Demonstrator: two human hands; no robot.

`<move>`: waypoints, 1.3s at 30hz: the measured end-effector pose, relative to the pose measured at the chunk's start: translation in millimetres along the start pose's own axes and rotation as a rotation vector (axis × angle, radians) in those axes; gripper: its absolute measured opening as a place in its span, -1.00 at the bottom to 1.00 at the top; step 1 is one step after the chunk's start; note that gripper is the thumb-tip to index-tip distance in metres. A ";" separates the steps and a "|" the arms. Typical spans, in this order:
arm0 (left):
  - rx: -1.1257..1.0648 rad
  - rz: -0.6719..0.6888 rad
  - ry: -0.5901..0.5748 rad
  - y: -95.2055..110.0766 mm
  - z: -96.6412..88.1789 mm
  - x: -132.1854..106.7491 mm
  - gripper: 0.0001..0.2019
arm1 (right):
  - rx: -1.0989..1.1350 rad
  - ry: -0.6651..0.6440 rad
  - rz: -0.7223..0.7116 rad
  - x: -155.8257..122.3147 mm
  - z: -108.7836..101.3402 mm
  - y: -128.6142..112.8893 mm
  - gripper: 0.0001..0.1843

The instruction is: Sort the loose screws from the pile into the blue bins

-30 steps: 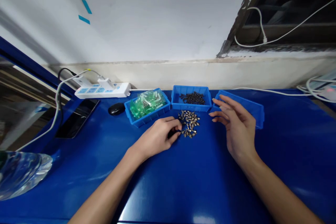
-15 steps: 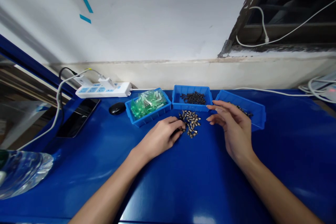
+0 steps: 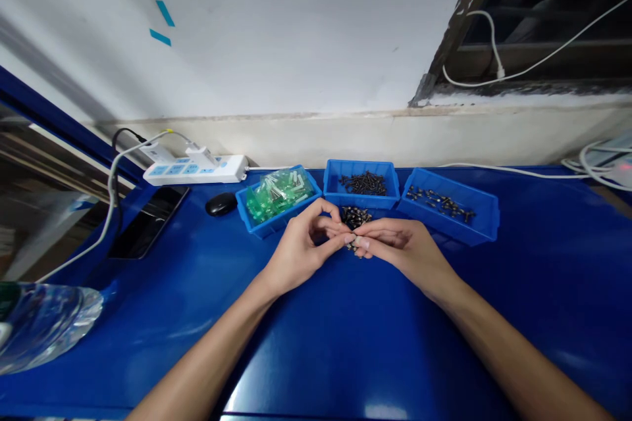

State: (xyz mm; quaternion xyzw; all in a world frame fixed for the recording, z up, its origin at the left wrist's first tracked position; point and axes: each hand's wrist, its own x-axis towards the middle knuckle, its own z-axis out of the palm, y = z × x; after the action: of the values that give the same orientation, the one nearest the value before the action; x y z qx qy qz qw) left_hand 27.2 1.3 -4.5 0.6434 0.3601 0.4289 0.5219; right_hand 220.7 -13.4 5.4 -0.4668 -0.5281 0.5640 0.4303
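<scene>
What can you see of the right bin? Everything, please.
The right bin is blue, open-topped, rectangular and plastic-looking. It stands upright on the table, slanted, its right end nearer the camera, its left end close beside the middle bin. Loose metallic screws lie scattered inside. The right hand is near, not holding it.

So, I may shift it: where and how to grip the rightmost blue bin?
Probably pinch the rightmost blue bin at its right end rim, from above right: that end stands apart, while its left end sits close to the middle blue bin.
</scene>
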 end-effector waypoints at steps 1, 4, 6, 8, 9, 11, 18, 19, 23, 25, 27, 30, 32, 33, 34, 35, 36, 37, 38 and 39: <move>0.033 0.008 -0.003 0.2 -0.3 0.1 -0.78 | 0.027 0.013 0.004 0.8 -0.6 0.2 -0.71; 0.274 0.104 -0.052 0.6 -3.2 0.0 -0.88 | 0.086 0.109 -0.028 2.7 -4.0 0.6 -0.69; 0.462 0.195 -0.140 -0.2 -5.7 -0.5 -0.90 | 0.112 0.225 -0.073 3.4 -7.5 -0.5 -0.72; 0.613 0.269 -0.233 -2.7 -7.3 -1.2 -0.88 | 0.136 0.368 -0.118 3.6 -11.8 -3.1 -0.77; 0.668 0.289 -0.268 -4.6 -7.7 -1.4 -0.87 | 0.155 0.448 -0.137 3.6 -14.1 -4.9 -0.80; 0.740 0.309 -0.315 -8.9 -7.7 -1.7 -0.85 | 0.196 0.602 -0.152 3.5 -18.3 -8.7 -0.85; 0.768 0.302 -0.304 -15.4 -7.4 -1.2 -0.87 | 0.213 0.742 -0.181 3.1 -19.9 -15.6 -0.81; 0.753 0.287 -0.291 -14.7 -7.6 -1.3 -0.88 | 0.210 0.723 -0.174 3.0 -19.0 -15.5 -0.80; 0.636 0.222 -0.196 -9.8 -7.0 -1.4 -0.92 | 0.106 0.515 -0.173 2.8 -17.0 -12.2 -0.83; 0.535 0.193 -0.124 -6.8 -5.5 -0.8 -0.94 | -0.002 0.362 -0.158 3.0 -16.1 -8.8 -0.78; 0.398 0.153 -0.037 -4.6 -3.5 0.2 -0.96 | -0.095 0.252 -0.122 3.2 -14.1 -4.9 -0.75; 0.175 0.067 0.065 -3.2 -0.7 1.4 -0.91 | -0.135 0.143 -0.056 2.9 -9.5 0.2 -0.72; 0.058 0.017 0.074 -3.2 0.8 1.7 -0.86 | -0.100 0.066 -0.008 2.5 -6.5 1.9 -0.68; 0.018 -0.002 0.065 -3.2 1.4 1.7 -0.85 | -0.073 0.032 0.011 2.3 -5.4 2.3 -0.67; -0.012 -0.017 0.051 -3.1 2.0 1.7 -0.84 | -0.046 0.007 0.025 2.2 -4.7 2.6 -0.69; -0.034 -0.027 0.039 -2.9 2.5 1.5 -0.84 | -0.018 -0.008 0.034 2.1 -4.2 2.8 -0.71; -0.049 -0.035 0.028 -2.5 2.9 1.4 -0.84 | 0.008 -0.018 0.036 2.1 -4.1 3.1 -0.74; -0.059 -0.038 0.021 -1.9 3.2 1.2 -0.84 | 0.036 -0.023 0.037 2.1 -4.3 3.5 -0.76; -0.063 -0.036 0.014 -1.1 3.3 1.1 -0.84 | 0.065 -0.025 0.038 2.1 -4.6 3.9 -0.77; -0.058 -0.027 0.009 -0.4 3.3 0.9 -0.85 | 0.093 -0.025 0.040 2.1 -5.1 4.3 -0.78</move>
State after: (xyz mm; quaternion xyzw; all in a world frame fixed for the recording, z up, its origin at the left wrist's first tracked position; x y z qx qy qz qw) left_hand 30.6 1.0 -5.1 0.6210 0.3586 0.4351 0.5445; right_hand 225.3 -10.6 0.9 -0.4494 -0.4972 0.6024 0.4336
